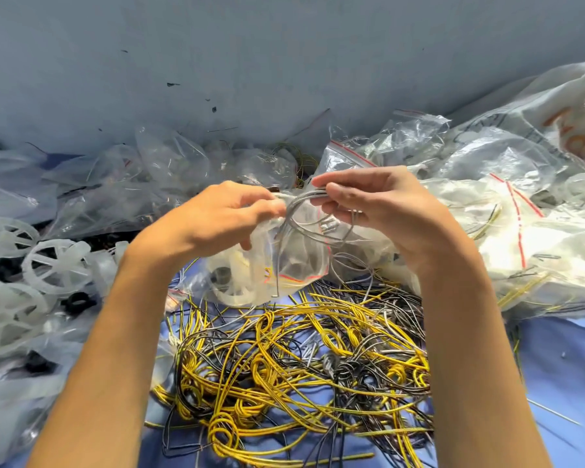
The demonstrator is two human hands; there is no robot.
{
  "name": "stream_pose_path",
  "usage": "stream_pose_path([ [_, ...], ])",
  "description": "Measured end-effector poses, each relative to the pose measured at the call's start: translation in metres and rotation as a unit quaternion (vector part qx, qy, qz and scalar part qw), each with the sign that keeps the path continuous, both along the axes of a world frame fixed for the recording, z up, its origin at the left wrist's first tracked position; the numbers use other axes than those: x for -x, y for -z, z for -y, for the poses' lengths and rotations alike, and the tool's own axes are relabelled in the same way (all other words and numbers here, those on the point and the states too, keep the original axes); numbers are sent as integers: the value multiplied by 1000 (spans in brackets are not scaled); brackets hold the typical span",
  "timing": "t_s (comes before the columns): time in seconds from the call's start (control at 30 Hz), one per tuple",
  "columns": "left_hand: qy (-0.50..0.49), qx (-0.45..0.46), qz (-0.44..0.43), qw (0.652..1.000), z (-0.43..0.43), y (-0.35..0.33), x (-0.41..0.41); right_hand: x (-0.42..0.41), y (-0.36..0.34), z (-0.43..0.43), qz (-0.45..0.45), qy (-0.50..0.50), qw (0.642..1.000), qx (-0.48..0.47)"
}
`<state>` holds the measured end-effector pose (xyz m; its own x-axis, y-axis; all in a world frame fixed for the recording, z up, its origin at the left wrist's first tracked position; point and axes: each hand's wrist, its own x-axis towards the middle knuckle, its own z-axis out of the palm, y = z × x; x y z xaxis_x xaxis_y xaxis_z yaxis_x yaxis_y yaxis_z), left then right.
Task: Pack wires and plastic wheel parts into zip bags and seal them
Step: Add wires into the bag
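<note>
Thumb and fingertips of a person's left hand (223, 214) and right hand (382, 214) pinch the top of a looped grey wire (301, 197), both hands closed on the coil and holding it over a clear zip bag (301, 261) whose red seal line runs along its near edge. The bag hangs just under the left hand, though whether that hand's lower fingers also grip it cannot be made out. It already holds a white plastic wheel (232, 292). Whether the coil sits inside the bag or in front of it is unclear, so this pack appears unfinished, with the wire to be tucked in and the strip pressed closed. Below the hands a tangled heap of yellow and black wires (301, 366) lies on a blue cloth (554, 366), and loose wheels (54, 265) sit to the left, none yet bagged. To the right, a mound of filled bags (520, 248) suggests a good share of the job is done, with plenty left. A blue-grey wall (250, 62) stands behind.
</note>
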<state>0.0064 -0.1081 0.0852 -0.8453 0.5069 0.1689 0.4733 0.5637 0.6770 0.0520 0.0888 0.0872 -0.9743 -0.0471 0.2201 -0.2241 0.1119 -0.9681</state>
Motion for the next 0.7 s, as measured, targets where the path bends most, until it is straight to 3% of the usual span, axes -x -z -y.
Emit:
stream_pose_path([
  [0.07,9,23,10,1000,-4,2,-2,5,5,3,6,21,1000,0],
  [0.27,-74,75,-119,987,-8,12,5,13,15,6,27,16,999,-10],
  [0.5,-87,64,-98,989,-6,14,9,14,17,2,40,-27,996,71],
  [0.7,-81,52,-87,992,-2,15,12,16,21,1,53,-34,995,79],
])
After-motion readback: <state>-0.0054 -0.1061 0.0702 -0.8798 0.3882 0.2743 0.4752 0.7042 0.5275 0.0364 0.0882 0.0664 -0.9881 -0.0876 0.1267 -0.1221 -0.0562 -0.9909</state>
